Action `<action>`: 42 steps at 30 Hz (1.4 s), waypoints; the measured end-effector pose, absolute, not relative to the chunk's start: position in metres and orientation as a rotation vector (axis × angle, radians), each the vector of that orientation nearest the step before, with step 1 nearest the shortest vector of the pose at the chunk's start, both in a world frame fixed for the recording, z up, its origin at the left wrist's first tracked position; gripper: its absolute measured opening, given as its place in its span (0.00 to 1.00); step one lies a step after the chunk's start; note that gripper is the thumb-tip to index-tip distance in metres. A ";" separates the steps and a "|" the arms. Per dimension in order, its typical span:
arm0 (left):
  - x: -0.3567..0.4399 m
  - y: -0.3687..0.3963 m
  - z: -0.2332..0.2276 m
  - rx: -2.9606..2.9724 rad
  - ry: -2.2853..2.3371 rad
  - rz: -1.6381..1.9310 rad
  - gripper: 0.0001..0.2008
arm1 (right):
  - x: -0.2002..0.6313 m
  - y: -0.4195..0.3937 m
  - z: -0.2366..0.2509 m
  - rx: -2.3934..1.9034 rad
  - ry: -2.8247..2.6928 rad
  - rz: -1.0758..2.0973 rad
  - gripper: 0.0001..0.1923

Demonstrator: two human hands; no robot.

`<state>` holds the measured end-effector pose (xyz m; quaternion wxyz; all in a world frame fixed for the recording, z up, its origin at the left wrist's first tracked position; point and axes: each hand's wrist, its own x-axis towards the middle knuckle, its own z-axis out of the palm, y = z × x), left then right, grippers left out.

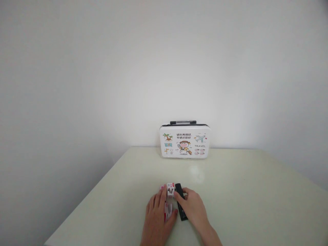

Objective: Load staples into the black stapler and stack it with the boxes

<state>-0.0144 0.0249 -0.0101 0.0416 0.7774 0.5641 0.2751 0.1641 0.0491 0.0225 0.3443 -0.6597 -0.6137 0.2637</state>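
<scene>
A black stapler (180, 202) lies slantwise on the table in front of me. My right hand (195, 209) grips it from the right, with the thumb across its top and the fingers on its far side. To the stapler's left stands a small white box (170, 190) with a red mark and a picture of staples. My left hand (156, 218) lies with fingers stretched out along the left side of the boxes, thumb apart. Between its thumb and fingers is another small box, pinkish white and red (168, 209). A third pink-edged box (162, 187) is mostly hidden under the left fingers.
A white hard case (185, 141) with cartoon travel pictures and a black handle (183, 122) stands upright at the back, close to the wall (164, 68). The pale glossy table (230, 184) narrows towards that wall, its left edge running diagonally.
</scene>
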 end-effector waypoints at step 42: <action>0.020 0.011 -0.061 2.630 1.677 0.679 0.30 | 0.243 -0.034 -0.064 -2.006 -1.903 -0.021 0.31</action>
